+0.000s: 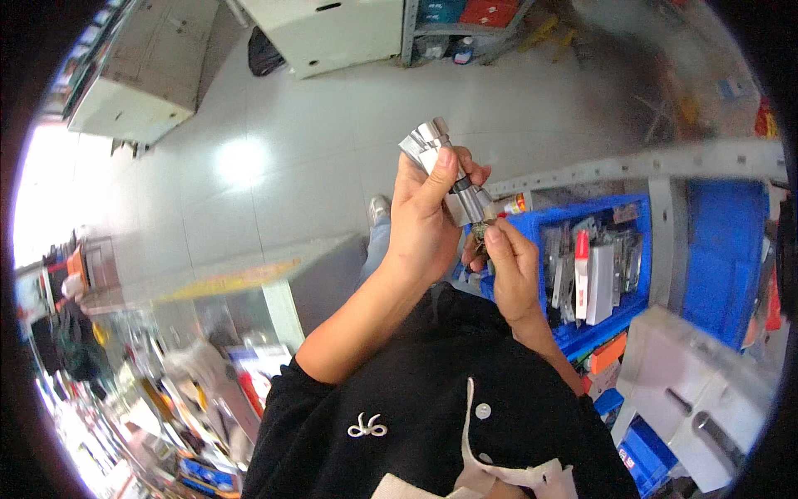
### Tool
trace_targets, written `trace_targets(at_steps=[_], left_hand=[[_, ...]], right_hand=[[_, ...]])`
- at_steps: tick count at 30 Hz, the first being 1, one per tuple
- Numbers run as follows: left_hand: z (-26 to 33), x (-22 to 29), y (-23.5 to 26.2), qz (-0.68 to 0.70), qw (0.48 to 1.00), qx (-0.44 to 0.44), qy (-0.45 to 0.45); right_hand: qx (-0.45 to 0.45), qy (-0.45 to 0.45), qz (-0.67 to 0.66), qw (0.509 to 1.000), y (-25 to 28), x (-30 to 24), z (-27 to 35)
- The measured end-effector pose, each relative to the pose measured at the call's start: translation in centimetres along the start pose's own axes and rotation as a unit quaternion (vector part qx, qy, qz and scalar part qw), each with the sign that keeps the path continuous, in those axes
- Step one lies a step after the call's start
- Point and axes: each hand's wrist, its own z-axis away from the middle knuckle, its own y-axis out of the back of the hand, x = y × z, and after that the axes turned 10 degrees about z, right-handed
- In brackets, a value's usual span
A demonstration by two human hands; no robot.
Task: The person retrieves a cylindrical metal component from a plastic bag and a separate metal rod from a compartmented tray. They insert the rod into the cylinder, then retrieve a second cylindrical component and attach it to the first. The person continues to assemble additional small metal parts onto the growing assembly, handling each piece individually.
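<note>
Held up in front of my chest is a silver metal lock cylinder [470,200], tilted, with a rounded knob at its upper end and a dark band around its middle. My left hand [426,204] is closed around it, thumb pressed along its upper part. At its lower end my right hand [511,262] pinches a small cluster of brassy, key-like pieces [480,231]. The pinching fingertips partly hide these, so their exact shape is unclear.
To the right stands a metal shelf [662,241] with a blue bin [644,249] of boxed and bagged parts. A glass counter [287,312] crowded with goods lies to the left. Pale cabinets [332,33] stand beyond the tiled floor [299,133].
</note>
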Motion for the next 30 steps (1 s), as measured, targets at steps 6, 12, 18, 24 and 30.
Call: trace_targets(at_steps=[6,12,18,24,30], left_hand=[[-11.8,5.4,-0.7,0.023,1.0,-0.006,0.018],[-22.0,7.6,-0.9,0.05,0.998,0.011,0.035],[-34.5,5.1,-4.0,-0.061,0.998,-0.013,0.02],[-48.8,-3.6,-10.5,-0.098,0.986,-0.081,0.11],[-56.8,-16.0,-17.1,-0.119,0.944,-0.126,0.281]], right_hand=[[-0.054,-0.07,-0.276,0.957,-1.5,-4.4,-11.9],[-0.051,-0.029,-0.31,0.949,-0.9,-5.1,-22.8],[-0.022,0.024,-0.204,0.978,5.9,-4.5,-34.6],[-0.027,0.002,-0.385,0.923,18.5,-4.1,-44.6],[0.226,0.025,-0.214,0.95,30.4,-4.6,-45.5]])
